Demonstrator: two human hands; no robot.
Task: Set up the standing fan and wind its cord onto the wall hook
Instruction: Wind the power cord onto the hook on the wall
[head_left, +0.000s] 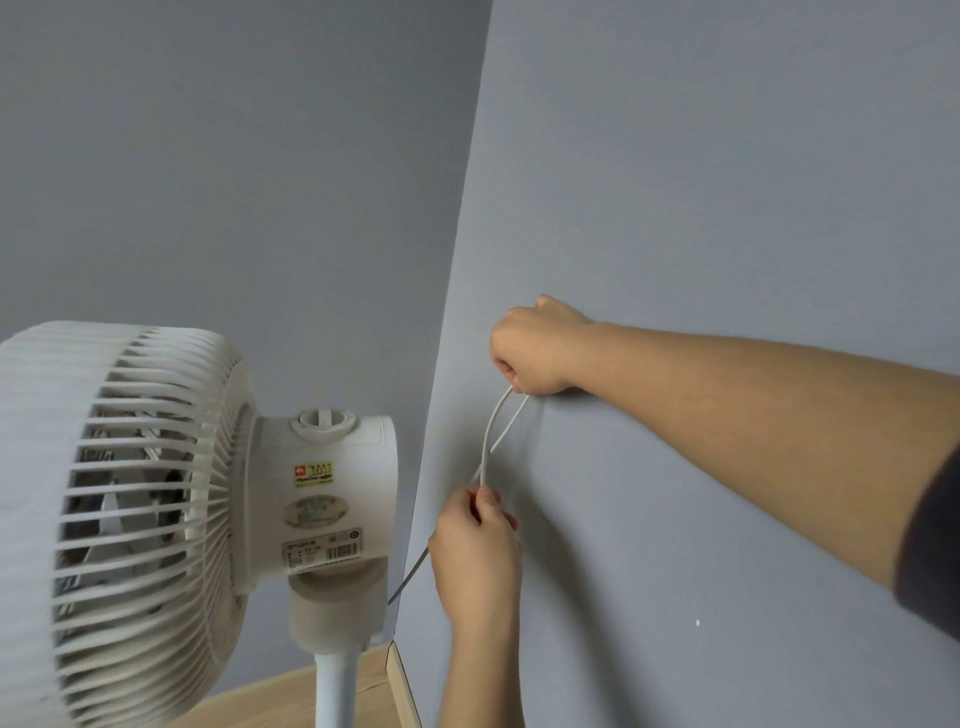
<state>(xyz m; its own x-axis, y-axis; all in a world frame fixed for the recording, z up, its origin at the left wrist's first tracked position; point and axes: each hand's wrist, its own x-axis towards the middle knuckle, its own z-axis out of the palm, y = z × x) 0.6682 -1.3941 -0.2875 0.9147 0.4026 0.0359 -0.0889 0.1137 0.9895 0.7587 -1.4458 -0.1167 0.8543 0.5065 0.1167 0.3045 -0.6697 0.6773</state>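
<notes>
At far left the standing fan is already upright on its pole, head turned away from the wall. From behind its neck the white cord runs up into my left hand, which pinches it between curled fingers just beside the wall. Two strands rise from there to my right hand — fisted around the top of the loop and pressed to the wall. I cannot see the hook; I judge it sits under that fist. To do this wrap well I would keep light tension with the lower hand, feed slack evenly, and seat each turn fully on the hook before letting go — a loose loop may slide off.
</notes>
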